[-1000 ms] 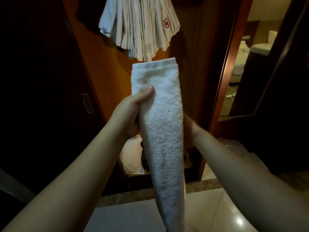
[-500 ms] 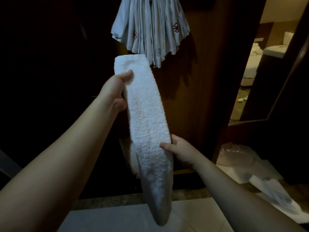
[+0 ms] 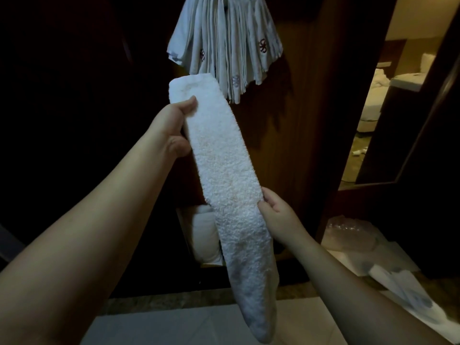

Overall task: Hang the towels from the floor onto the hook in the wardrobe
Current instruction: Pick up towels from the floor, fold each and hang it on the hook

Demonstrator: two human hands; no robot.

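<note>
One folded white towel (image 3: 224, 175) runs slantwise through the centre of the frame, its squared upper end at upper centre and its narrow lower end hanging down to the bottom edge, clear of the floor (image 3: 174, 327). Two hands hold it. The left hand (image 3: 171, 130), left of centre, grips the towel near its top, the thumb lying across the front face and the fingers hidden behind the cloth. The right hand (image 3: 276, 212), right of centre and lower, pinches the towel's right edge about midway down, thumb on the front and fingers curled behind.

Directly above the towel's top end, at the top centre of the frame, one bunch of white cloths (image 3: 224, 46) hangs fanned out against the wardrobe (image 3: 293, 120) panel; three small embroidered marks show on them, two red and one pale. The cloths are too many and too tightly pleated to count, and the hook they hang from is probably the dark spot at the very top, though it is hard to make out.

In the dark lower part of the wardrobe, behind the towel, sits one pale bundle (image 3: 204, 235). At the lower right, one crumpled clear plastic bag (image 3: 348, 232) lies on the floor beside white sheets (image 3: 398, 282). At the right edge, a lit room shows in what may be a mirror or doorway (image 3: 388, 95).
</note>
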